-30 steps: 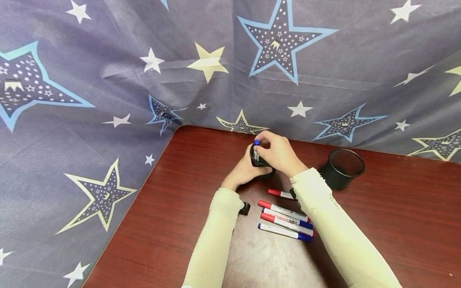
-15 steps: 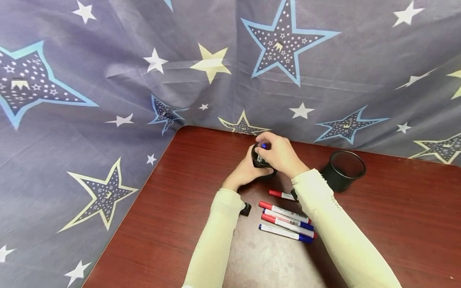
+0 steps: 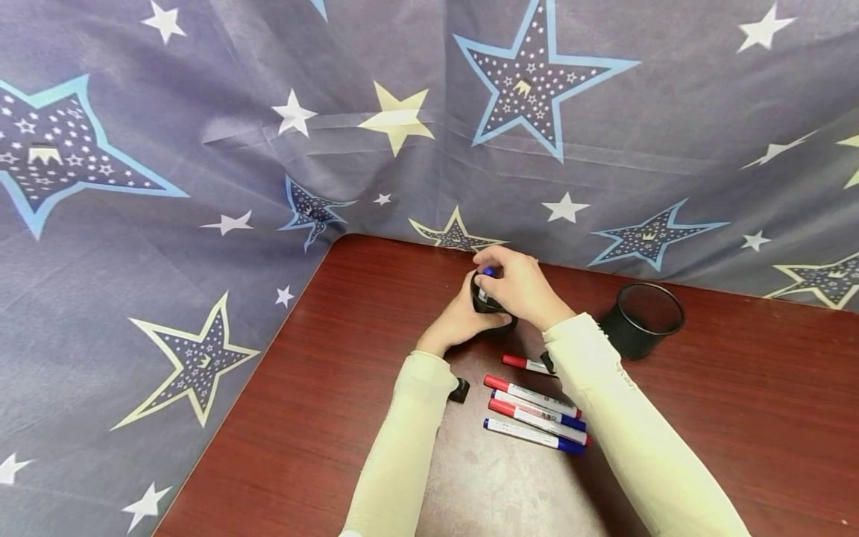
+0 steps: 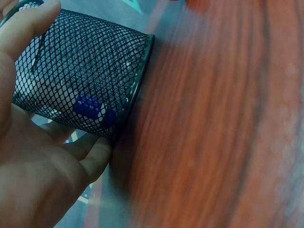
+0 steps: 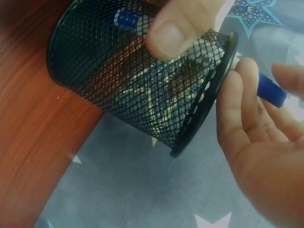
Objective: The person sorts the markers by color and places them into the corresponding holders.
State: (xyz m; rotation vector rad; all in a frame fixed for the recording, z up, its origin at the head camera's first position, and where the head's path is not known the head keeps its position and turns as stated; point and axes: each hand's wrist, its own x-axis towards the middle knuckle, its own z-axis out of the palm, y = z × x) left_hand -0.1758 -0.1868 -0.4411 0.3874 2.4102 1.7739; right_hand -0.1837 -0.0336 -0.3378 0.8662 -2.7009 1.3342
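Observation:
A black mesh cup [image 3: 499,328] stands near the table's back edge, its side gripped by the left hand [image 3: 463,317]. In the left wrist view the left thumb and fingers wrap the mesh cup [image 4: 90,66], and blue parts show through near its base. At the rim, the right hand [image 3: 520,287] has its fingers curled round the top of a blue-ended marker [image 3: 488,272]. The right wrist view shows the blue end [image 5: 271,90] just outside the rim, between the thumb and fingers of the right hand [image 5: 266,137]. The marker's lower part is inside the cup.
Several red- and blue-ended markers [image 3: 530,434] lie in front of the cup, one red-capped marker [image 3: 515,361] partly under the right sleeve. A second black mesh cup [image 3: 634,328] stands to the right. Star-patterned cloth [image 3: 403,171] hangs behind the brown table [image 3: 322,418].
Since a second ago the marker's blue end has moved lower and right toward the palm of the right hand. The left hand keeps its grip on the cup; the loose markers lie unchanged.

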